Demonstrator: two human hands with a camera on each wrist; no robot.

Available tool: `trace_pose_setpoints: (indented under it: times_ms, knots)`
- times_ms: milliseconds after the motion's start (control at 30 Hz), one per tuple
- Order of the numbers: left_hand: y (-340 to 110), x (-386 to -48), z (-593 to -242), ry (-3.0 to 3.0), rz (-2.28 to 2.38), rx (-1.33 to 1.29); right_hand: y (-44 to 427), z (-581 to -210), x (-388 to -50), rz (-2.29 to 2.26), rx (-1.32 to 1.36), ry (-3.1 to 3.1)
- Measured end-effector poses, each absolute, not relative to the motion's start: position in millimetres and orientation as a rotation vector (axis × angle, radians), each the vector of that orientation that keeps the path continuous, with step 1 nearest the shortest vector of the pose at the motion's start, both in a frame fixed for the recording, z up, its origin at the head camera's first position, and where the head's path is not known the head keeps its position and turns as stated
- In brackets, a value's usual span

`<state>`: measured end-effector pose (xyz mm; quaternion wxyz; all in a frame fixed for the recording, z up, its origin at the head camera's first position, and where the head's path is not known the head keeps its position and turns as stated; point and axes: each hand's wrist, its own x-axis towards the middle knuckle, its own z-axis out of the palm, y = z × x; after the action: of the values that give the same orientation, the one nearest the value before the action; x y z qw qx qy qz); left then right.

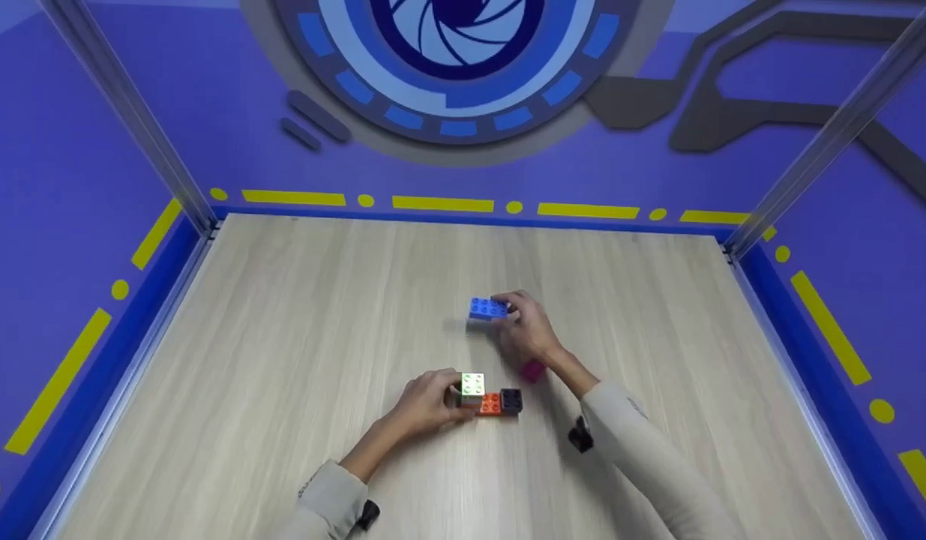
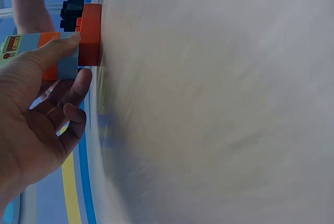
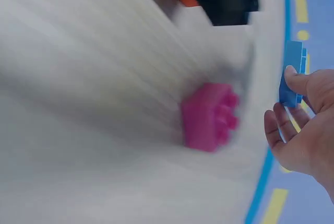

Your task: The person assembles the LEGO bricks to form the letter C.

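Note:
My left hand grips a stack of toy building bricks at its left end. A pale green brick with a printed side tops the stack; blue-grey and orange layers show beneath it in the left wrist view. The stack stands on a long orange-red brick, which carries a black brick at its other end. Farther back, my right hand pinches a blue brick by its right end, held above the table. A pink brick lies below the right wrist, apart from both hands.
The light wooden table is bounded by a blue printed back wall and side walls. Metal posts rise at the back corners. Both sleeves reach in from the front edge.

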<state>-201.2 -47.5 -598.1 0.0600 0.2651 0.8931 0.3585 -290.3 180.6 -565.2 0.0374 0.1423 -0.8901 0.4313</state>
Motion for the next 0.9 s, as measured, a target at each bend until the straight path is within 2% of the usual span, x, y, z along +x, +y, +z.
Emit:
trace_pose_setpoints:
  times_ms: [367,900]
  knots:
    - [-47.5,-210.6,-594.3,2.693,1.063,0.75,202.4,-519.2,-256.4,1.389,0.567,-2.684]
    - [-49.1,-224.6,-592.4,2.647,1.115,0.749,221.3,-504.8,-221.2,1.402,0.634,-2.724]
